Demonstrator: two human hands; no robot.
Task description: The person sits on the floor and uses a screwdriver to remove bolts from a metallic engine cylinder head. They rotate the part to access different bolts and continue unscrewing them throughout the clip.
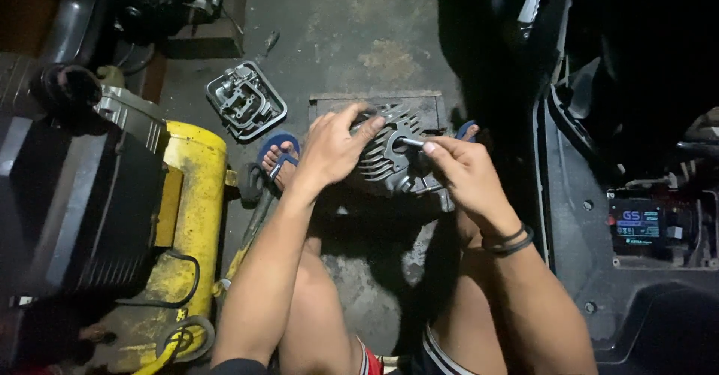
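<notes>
Person squatting on stained grey concrete floor [352,23], knees spread, both bare forearms reaching forward.

Grey finned cast-metal engine cylinder [389,161] sits low between the feet, over a square metal plate [431,105] set in the floor. Fins run along its near side; a flat flange with holes shows on top.

Left hand [329,150] rests on the cylinder's left upper edge, fingers [367,124] curled over the flange and gripping it, thumb side toward the body.

Right hand [464,169] is just right of the cylinder, fingers pinched narrow around a slim silver metal rod-like tool [410,143] whose tip points left into the cylinder's top. Cannot tell what kind of tool. Two black bands [509,242] circle the right wrist.

Blue rubber sandal [278,150] on the left foot, just left of the cylinder; another blue strap edge shows at the right behind the right hand.

Grey cast-metal engine cover [246,101] lies on the floor, up and left of the left hand, well apart from the cylinder.

Yellow cylindrical tank [191,188] lies at left, beside a black boxy machine [75,210]. Dark plastic vehicle body panels [592,218] fill the right side, with a small dark battery [636,229] set in them.
</notes>
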